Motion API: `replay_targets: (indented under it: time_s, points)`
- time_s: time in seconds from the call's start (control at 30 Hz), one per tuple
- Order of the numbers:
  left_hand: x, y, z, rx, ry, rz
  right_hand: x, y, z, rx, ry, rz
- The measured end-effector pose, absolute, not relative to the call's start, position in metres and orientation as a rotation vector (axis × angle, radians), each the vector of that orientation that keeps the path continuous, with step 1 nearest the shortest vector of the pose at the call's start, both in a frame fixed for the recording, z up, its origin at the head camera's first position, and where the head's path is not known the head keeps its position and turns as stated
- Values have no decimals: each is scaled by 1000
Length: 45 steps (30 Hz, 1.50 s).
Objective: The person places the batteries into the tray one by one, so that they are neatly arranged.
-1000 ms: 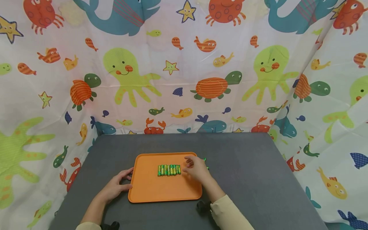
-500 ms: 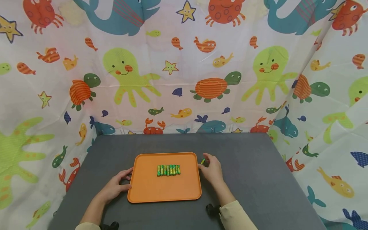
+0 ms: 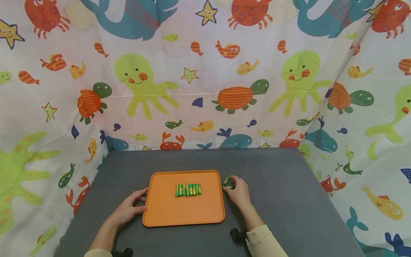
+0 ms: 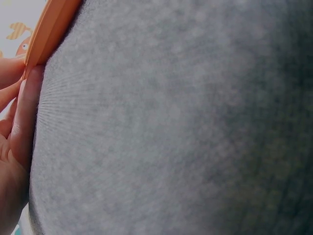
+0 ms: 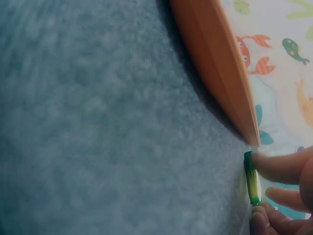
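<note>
An orange tray (image 3: 183, 210) lies on the table with a side-by-side row of green and yellow batteries (image 3: 188, 190) on it. My left hand (image 3: 127, 208) holds the tray's left edge; in the left wrist view its fingers (image 4: 30, 90) lie on both sides of the rim. Just off the tray's right side, my right hand (image 3: 238, 192) pinches a green battery (image 5: 253, 178) between thumb and fingers, low over the table. A second loose battery (image 3: 226, 180) lies beside that hand's fingertips, close to the tray's right edge.
The grey table (image 3: 273, 171) reaches back to a white curtain (image 3: 199, 114) printed with sea animals, which also hangs at both sides. Dark wrist-worn devices (image 3: 238, 235) sit near both sleeves.
My right hand has moved right from above the tray to the batteries on the table and pinches one. The battery row and my left hand stay put.
</note>
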State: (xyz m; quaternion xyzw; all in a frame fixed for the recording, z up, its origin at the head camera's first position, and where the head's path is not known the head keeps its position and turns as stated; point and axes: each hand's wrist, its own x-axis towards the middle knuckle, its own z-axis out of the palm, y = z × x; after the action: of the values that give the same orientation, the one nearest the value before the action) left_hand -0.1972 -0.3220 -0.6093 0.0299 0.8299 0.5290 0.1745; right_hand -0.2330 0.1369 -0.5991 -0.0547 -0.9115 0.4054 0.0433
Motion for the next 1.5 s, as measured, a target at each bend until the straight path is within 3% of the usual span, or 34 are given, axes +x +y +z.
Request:
replay_targets:
  time_s: [1.5]
  points:
    - [-196, -322, -607, 126, 2324, 1540, -232, 154, -594, -122, -2857, 1111]
